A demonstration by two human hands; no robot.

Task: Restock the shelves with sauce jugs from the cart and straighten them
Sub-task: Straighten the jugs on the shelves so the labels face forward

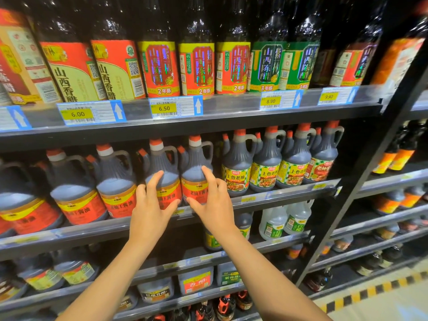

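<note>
A row of dark sauce jugs with red-and-yellow labels, orange caps and side handles stands on the middle shelf [284, 197]. My left hand [151, 205] rests with spread fingers on the front of one jug [162, 166]. My right hand [214, 200] touches the front of the neighbouring jug [195, 167], index finger up on its shoulder, thumb on the label. Both jugs stand upright at the shelf's front edge. More jugs of the same kind [115, 181] stand to the left. No cart is in view.
Jugs with green-checked labels [266, 172] stand right of my hands. Tall vinegar bottles [196, 68] fill the shelf above, behind price tags [164, 108]. Lower shelves hold white jugs [284, 218] and squat containers. A black upright post [361, 172] divides the bays; striped floor tape [375, 290] lies at the lower right.
</note>
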